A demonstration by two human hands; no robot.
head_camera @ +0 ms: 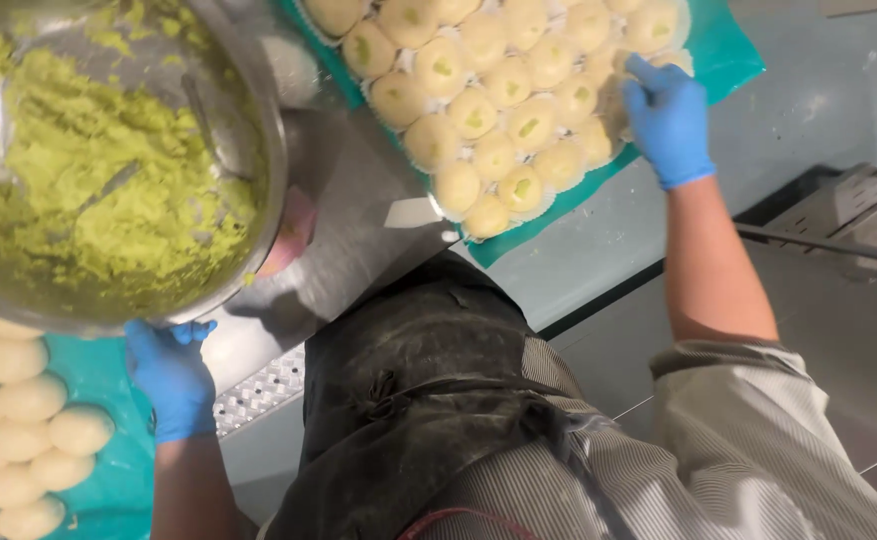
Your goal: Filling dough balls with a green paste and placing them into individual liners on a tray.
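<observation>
At far left plain dough balls (18,420) sit in rows on a teal tray (108,480). The left hand (170,378) curls its fingers under the rim of the steel bowl (268,150), steadying the green paste (88,190). Farther right, the right hand (666,118) rests flat, grasping nothing, on the filled buns (478,110), which are packed close on another teal tray (728,60) on the table (598,240).

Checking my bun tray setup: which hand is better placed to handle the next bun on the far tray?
Right, probably. The right hand rests on the buns at the edge of the tray, while the left hand holds the metal bowl by its rim.
</observation>
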